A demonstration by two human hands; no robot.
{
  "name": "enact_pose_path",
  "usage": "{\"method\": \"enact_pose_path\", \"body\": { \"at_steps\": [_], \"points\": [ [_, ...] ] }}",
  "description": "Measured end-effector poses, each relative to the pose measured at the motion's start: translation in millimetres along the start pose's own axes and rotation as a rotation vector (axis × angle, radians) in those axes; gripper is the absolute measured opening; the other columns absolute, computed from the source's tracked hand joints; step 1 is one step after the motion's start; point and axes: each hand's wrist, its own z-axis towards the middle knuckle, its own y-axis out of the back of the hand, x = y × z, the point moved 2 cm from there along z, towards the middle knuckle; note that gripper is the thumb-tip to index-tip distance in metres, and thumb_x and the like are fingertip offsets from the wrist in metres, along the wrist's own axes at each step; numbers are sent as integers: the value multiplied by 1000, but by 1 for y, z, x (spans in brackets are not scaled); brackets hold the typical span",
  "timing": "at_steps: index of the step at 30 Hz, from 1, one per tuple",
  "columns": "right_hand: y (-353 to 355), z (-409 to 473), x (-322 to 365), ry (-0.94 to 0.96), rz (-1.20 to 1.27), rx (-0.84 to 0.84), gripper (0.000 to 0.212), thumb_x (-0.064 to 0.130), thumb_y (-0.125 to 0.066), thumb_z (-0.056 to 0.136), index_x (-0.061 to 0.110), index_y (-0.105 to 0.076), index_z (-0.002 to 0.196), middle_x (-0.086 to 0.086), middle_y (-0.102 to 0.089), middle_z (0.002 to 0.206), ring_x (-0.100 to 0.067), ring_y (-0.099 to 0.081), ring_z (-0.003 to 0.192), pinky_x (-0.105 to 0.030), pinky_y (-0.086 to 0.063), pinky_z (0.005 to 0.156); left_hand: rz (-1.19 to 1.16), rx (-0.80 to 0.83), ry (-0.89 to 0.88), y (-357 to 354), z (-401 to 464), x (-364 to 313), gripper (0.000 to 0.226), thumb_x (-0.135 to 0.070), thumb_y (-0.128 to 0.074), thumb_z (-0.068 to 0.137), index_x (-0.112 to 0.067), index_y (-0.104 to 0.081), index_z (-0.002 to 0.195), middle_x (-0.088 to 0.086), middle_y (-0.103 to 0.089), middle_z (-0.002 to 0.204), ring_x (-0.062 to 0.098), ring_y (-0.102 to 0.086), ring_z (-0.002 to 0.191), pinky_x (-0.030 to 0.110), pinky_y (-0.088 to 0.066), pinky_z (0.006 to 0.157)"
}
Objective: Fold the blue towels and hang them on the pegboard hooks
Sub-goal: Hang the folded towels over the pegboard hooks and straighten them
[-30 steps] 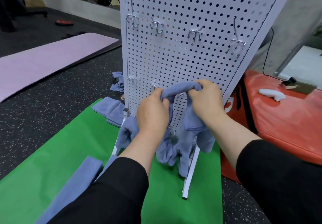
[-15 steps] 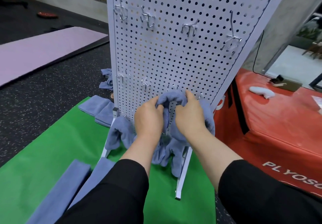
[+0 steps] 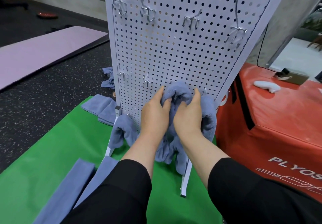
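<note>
A white pegboard [image 3: 174, 49] stands upright on a green mat [image 3: 52, 145], with metal hooks [image 3: 190, 20] in an upper row and a lower row. My left hand [image 3: 154, 112] and my right hand [image 3: 189, 115] both grip the bunched top of a blue towel [image 3: 177, 88] pressed against the board's lower row; its ends hang down below my wrists. Another blue towel [image 3: 122, 131] hangs at the board's lower left. A further one [image 3: 210, 119] hangs at the lower right. Folded blue towels [image 3: 69, 189] lie on the mat near my left arm.
A stack of folded blue towels [image 3: 102, 108] lies left of the board's foot, with crumpled ones [image 3: 108, 77] behind it. A red padded box [image 3: 278, 119] stands on the right carrying a white object [image 3: 266, 86]. A pink mat [image 3: 43, 53] lies on the dark floor.
My hands have come closer together on the towel's top and lowered it against the board's lower hooks. The camera has moved nearer to the board.
</note>
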Motion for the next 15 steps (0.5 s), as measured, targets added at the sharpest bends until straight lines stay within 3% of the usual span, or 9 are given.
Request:
{"method": "enact_pose_path", "body": {
  "at_steps": [2,5,9,12,15],
  "points": [
    [-3,2,-1,-4,-46,33,59,29,-41,99,37,-21,153,-8,-62,115,-26,-62,101,-43,-52,91,-8,20,-29,-4,4,1,37,-23,-52,101,-31,-62,135,-4,-72,92,14,-61,80,25,-41,66],
    [-6,-4,-8,-2,-101,102,61,14,-45,104,23,-17,157,-9,-59,130,-25,-62,109,-33,-49,83,22,99,-29,-7,2,11,37,-20,-49,100,-36,-64,129,-2,-65,73,16,-55,65,33,-47,63],
    [-14,-17,-16,5,-101,105,68,18,-50,102,25,-12,158,-15,-53,143,-30,-58,123,-45,-50,100,-37,144,-7,-4,-5,26,49,-21,-52,99,-44,-53,143,-3,-73,92,18,-66,82,37,-56,77],
    [-20,-20,-22,-18,-55,95,71,27,-53,97,27,-13,156,-14,-54,142,-30,-58,125,-47,-51,100,-71,185,0,-3,-5,34,49,-23,-53,98,-45,-52,142,-11,-73,111,10,-67,99,32,-55,90],
    [-18,-25,-25,-8,-36,102,71,28,-54,94,27,-17,155,-14,-52,144,-28,-56,127,-47,-50,103,-50,256,17,-2,-8,45,47,-31,-50,95,-46,-51,139,-11,-71,115,11,-66,106,33,-53,92]
  ]
}}
